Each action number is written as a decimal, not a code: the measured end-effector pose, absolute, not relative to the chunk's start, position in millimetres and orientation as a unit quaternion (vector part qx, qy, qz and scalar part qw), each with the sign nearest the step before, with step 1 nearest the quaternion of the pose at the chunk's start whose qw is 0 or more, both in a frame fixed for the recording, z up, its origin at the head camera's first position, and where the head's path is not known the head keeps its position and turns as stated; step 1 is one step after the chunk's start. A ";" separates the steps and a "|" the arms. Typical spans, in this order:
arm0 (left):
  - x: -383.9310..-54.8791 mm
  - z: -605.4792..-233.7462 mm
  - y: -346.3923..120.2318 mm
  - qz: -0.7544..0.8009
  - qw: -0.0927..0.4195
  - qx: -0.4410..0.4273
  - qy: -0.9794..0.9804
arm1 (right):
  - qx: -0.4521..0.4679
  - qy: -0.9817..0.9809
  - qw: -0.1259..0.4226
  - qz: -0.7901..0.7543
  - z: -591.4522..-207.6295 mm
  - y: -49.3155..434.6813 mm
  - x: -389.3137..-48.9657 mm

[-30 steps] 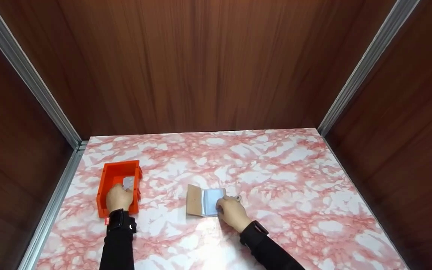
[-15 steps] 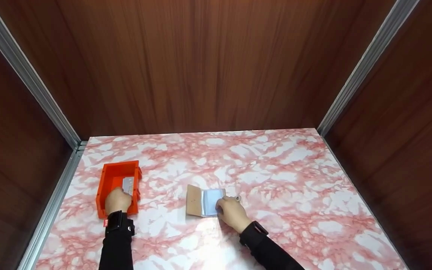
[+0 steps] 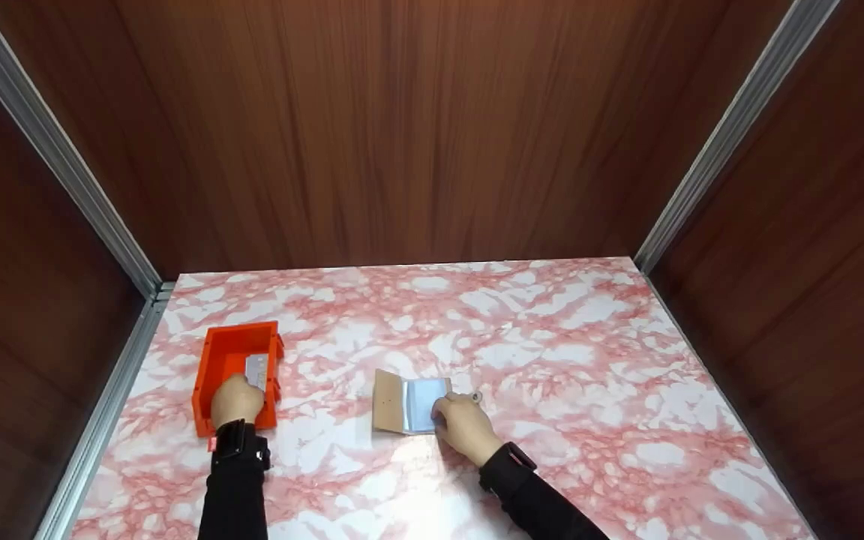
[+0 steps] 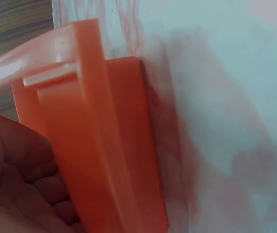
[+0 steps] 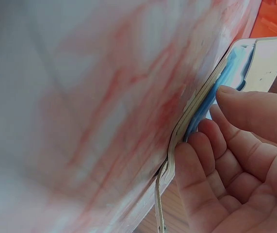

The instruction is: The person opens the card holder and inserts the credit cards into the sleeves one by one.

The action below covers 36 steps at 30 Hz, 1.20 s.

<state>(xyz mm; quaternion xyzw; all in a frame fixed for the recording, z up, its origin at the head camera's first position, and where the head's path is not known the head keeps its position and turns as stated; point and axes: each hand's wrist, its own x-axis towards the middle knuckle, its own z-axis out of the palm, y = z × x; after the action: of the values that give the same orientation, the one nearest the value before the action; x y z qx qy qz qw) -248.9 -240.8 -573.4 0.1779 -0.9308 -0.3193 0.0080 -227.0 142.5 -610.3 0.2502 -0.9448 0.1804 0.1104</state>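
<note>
My left hand (image 3: 235,401) is down inside an orange plastic bin (image 3: 213,352), at its near end. A pale grey card (image 3: 256,367) lies in the bin just ahead of the knuckles. In the left wrist view the curled left fingers (image 4: 51,187) lie along the bin's wall, and their tips are hidden; I cannot tell whether they grip a card. My right hand (image 3: 466,427) pinches the right edge of an opened tan card holder (image 3: 388,401) with pale blue clear sleeves (image 3: 423,397). In the right wrist view the thumb (image 5: 240,99) rests at the blue sleeve edges.
The holder's strap end with a round snap (image 3: 476,396) pokes out beyond the right hand. A red-and-white marbled table (image 3: 552,337) lies under everything. Brown wood-grain panels (image 3: 402,135) with metal corner rails (image 3: 732,135) enclose it at the back and sides.
My left hand has drawn back slightly toward me inside the bin, so more of the grey card shows. The right hand and the card holder have stayed in place.
</note>
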 end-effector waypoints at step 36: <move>-253.2 -572.4 -243.1 -0.323 -0.041 0.232 -0.916 | 0.244 -0.948 0.114 0.170 -610.8 142.6 -227.1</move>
<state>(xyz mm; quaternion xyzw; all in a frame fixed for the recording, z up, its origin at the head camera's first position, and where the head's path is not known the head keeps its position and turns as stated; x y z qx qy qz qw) -253.2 -243.1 -572.4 0.2321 -0.9165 -0.3234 -0.0409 -227.1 142.6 -610.8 0.2444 -0.9479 0.1697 0.1135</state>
